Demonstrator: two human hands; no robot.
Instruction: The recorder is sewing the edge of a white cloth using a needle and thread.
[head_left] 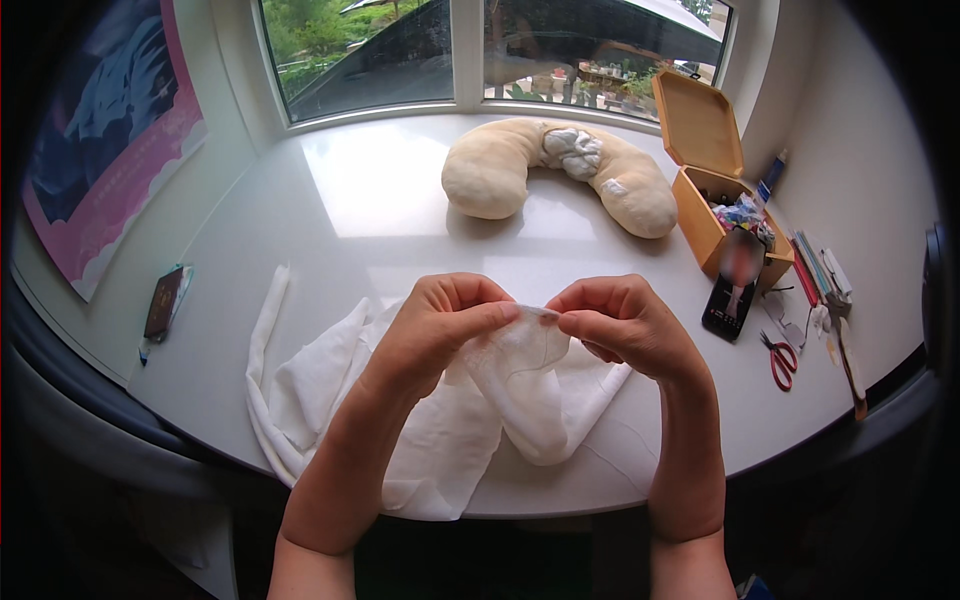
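Observation:
White, thin fabric (450, 440) spreads over the near part of the table, with a long rolled strip at its left. My left hand (450, 315) pinches an edge of this fabric between thumb and forefinger. Close by on the right, my right hand (625, 320) pinches the same edge, so a short stretch is held up between the two. Below the fingers the cloth hangs in a loose fold onto the table. A thin thread appears to trail across the cloth and tabletop near my right forearm. Whether a needle is in my fingers cannot be made out.
A cream U-shaped neck pillow (490, 175) with white stuffing showing lies near the window. At right stand an open wooden box (705, 220), a phone (735, 285), red-handled scissors (780, 362) and pens (815, 265). A dark booklet (163, 303) lies far left on the table (350, 250).

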